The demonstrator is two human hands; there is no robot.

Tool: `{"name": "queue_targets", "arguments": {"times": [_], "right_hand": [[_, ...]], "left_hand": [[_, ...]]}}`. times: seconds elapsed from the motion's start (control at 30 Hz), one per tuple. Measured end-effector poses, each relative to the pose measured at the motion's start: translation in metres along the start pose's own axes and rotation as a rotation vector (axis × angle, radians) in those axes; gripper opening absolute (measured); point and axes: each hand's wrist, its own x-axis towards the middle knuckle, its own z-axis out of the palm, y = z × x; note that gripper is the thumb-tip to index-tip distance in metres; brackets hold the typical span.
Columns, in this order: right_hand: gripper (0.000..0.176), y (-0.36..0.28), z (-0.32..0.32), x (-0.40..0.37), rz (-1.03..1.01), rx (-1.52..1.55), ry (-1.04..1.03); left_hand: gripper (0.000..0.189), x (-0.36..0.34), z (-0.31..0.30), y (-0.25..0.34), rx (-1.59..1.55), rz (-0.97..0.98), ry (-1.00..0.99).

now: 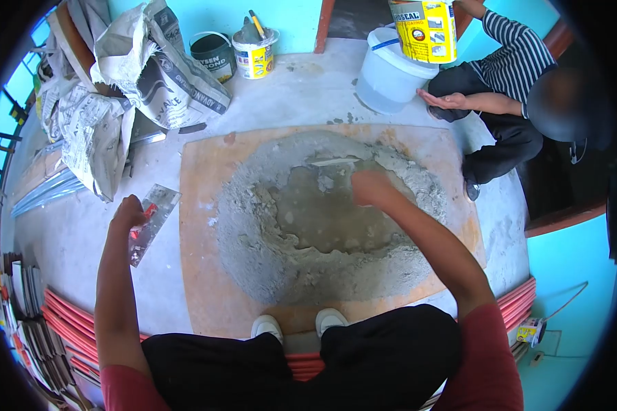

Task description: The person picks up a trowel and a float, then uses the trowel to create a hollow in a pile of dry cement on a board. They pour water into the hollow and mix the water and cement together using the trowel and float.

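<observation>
A wide ring of grey cement mix (253,264) lies on a brown board (202,274), with murky water (329,219) pooled in its middle. Over the upper right part of the pool is my right hand (371,188), its fingers hidden or smeared, so what it holds cannot be made out. My left hand (131,211) is closed around the red handle of a flat metal trowel (159,218), held left of the board. The trowel's blade slants from upper right to lower left.
At upper right a co-worker (514,55) crouches, holding a yellow bucket (428,34) over a translucent water bucket (387,79). Torn sacks (175,82), a dark bucket (214,55) and a white-yellow bucket (255,55) stand at upper left. Red pipes (72,318) lie near my legs.
</observation>
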Motion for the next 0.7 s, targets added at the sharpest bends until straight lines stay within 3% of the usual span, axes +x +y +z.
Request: {"name": "queue_targets", "arguments": {"times": [0.2,0.3,0.6,0.7], "right_hand": [[0.023,-0.012,0.019,-0.002,-0.028,0.004,-0.038],[0.021,-0.012,-0.025,-0.031,-0.094,0.045,-0.125],[0.021,-0.047,0.008,0.0,-0.14,-0.054,0.004],[0.021,-0.041,0.003,-0.013,-0.109,-0.019,-0.06]], "left_hand": [[0.033,0.0,0.004,-0.012,0.018,-0.009,0.024],[0.035,-0.003,0.002,-0.012,0.022,-0.037,0.001],[0.033,-0.006,-0.006,0.0,-0.005,-0.018,0.012],[0.03,-0.003,-0.004,-0.006,-0.011,-0.019,0.011]]}}
